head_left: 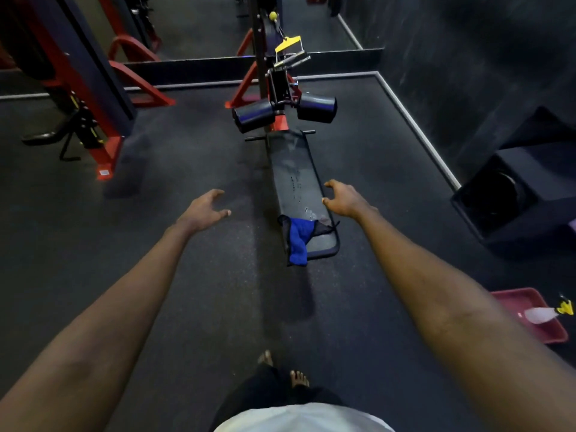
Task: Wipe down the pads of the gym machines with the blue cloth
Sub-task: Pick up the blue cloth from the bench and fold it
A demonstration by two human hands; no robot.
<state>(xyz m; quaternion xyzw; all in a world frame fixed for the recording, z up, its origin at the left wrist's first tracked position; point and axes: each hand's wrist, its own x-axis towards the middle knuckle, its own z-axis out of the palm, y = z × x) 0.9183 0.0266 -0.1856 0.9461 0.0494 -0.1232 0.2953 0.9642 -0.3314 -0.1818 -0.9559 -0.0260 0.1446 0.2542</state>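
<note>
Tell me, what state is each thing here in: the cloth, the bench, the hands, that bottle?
bench pad, flat, with wet-looking streaks.
blue cloth, crumpled on the pad's near end, hanging over its edge, unheld.
left hand, fingers loosely curled, empty, over the floor.
right hand, fingers loosely curled, empty, by the pad's right edge.
spray bottle, lying on its side in the red tray.

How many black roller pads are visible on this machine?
2: left roller pad and right roller pad, side by side beyond the long bench pad. Others may be hidden.
</note>
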